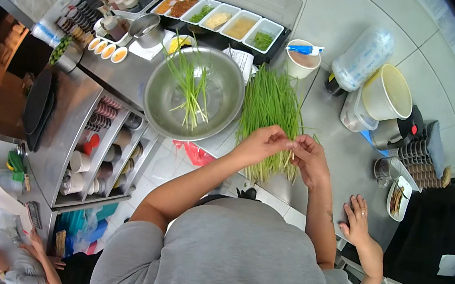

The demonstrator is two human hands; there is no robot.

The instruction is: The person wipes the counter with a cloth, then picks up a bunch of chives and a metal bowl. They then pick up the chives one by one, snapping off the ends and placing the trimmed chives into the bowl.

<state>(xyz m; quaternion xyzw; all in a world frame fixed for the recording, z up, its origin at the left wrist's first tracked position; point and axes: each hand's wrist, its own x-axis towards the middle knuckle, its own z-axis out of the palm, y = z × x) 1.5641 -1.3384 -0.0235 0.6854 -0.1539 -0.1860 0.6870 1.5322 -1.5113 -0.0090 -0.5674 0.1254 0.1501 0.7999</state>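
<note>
Both my hands meet over the right side of a big pile of long green stalks [270, 99] on the steel counter. My left hand [266, 145] is pinched, its fingertips touching those of my right hand [309, 157]. The right fingers are curled in a pinch too, near the pale stalk ends. Whatever lies between the fingertips is too small to make out. Left of the pile, a large steel bowl [155, 98] holds a small bunch of green stalks [190, 94].
A row of white food trays [240, 26] lines the back. A tub [302, 60] and a bucket [388, 91] stand to the right. Another person's hand [358, 221] rests on the counter edge at right. A person [30, 265] is at lower left, beside shelves [108, 155].
</note>
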